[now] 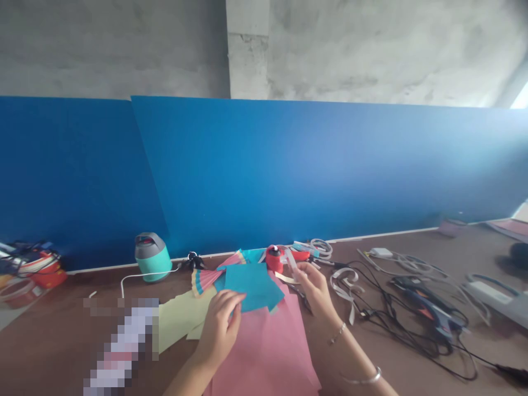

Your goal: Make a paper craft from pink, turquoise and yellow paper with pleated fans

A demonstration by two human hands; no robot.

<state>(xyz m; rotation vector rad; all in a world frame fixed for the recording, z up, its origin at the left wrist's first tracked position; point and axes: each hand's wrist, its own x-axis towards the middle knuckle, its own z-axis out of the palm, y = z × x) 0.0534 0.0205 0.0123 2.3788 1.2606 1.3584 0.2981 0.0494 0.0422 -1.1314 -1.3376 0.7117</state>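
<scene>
Right hand (311,281) had a pale strip (291,259) pinched just right of the blue paper (251,280). Left hand (221,324) was half-curled at the paper's near-left edge, honestly couldn't tell if it gripped anything. The paper sat partly over the pink sheet (270,346) and looked super light, floppy, easy to crease, so I'd have gone for the edges. Strip seemed bendy too.

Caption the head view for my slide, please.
Left hand at the blue paper, right hand pinching a pale strip.
</scene>
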